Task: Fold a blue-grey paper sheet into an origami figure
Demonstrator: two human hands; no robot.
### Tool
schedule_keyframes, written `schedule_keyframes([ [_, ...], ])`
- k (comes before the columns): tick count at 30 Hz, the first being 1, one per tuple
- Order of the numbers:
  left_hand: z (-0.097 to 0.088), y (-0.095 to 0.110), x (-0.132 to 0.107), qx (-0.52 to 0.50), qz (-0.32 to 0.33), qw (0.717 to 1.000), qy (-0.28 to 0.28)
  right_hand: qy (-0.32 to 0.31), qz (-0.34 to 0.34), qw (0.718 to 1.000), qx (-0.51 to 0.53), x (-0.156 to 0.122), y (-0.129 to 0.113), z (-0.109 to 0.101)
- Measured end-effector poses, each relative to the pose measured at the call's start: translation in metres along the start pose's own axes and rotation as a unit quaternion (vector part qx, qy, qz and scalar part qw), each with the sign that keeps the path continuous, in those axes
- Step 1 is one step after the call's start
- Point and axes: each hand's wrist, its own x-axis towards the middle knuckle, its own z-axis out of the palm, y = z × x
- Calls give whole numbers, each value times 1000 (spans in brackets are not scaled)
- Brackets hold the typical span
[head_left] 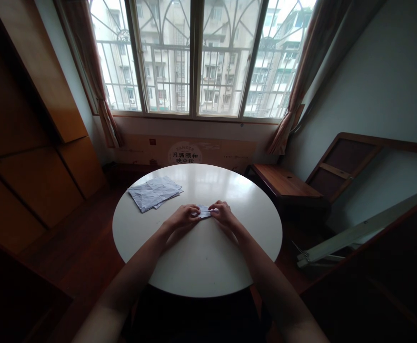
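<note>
A small folded piece of paper [204,212], pale bluish white, lies between my two hands near the middle of the round white table [201,262]. My left hand [185,216] pinches its left side with thumb and fingers. On the opposite side, my right hand [223,212] grips the paper's right edge with bent fingers. Parts of the paper are hidden under my fingertips. To the left on the tabletop rests a stack of creased paper sheets [154,191], apart from both hands.
Beyond the table, a low printed board [215,148] stands beneath the barred window [194,62]. Orange-brown cabinets [40,186] line the left. A wooden seat [287,181] and a leaning framed panel [344,164] are at the right, with a pale folded board [337,247] below them.
</note>
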Motion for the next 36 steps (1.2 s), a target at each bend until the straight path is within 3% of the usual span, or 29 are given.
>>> schedule_keyframes([
  [5, -3, 8, -2, 110, -46, 993, -13, 34, -78, 995, 50, 1, 5, 8],
  [9, -6, 19, -3, 148, -53, 987, -24, 18, -143, 986, 78, 1, 4, 15],
  [13, -10, 22, -1, 91, -23, 996, -11, 2, -109, 993, 39, 1, 1, 12],
  [21, -4, 8, -3, -62, 32, 998, 13, 2, 14, 1000, -27, -3, -6, -4],
  [36, 5, 19, -3, 47, -12, 999, 14, -54, 0, 999, 2, -1, -3, 2],
])
